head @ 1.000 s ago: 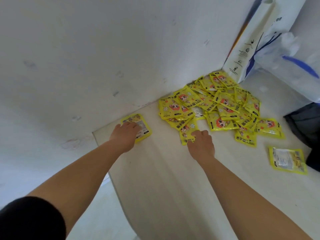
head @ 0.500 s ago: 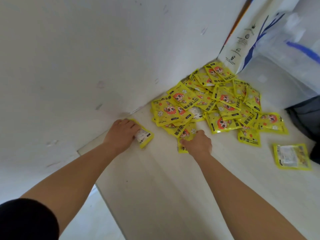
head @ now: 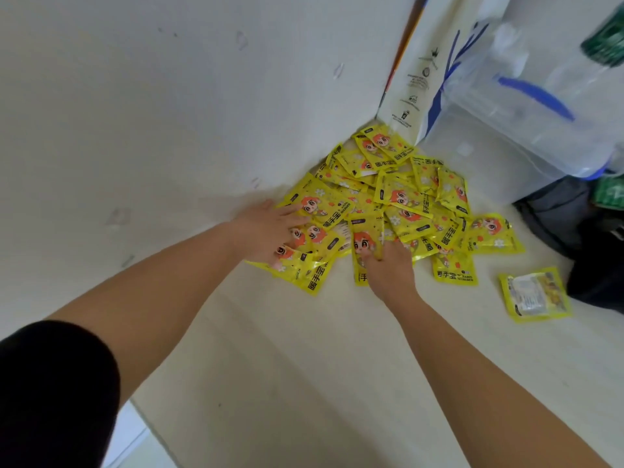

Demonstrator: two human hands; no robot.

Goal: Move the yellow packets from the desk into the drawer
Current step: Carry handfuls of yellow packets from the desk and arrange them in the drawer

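The left hand [head: 266, 231] lies flat, fingers spread, on the pile of packets [head: 405, 204], the right hand [head: 388, 270] bends its fingers onto one front packet [head: 364, 231], grip unclear, all on the surface [head: 304, 366] by the wall [head: 169, 113].

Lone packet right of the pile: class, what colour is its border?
The lone packet has a yellow border; head view shows it.
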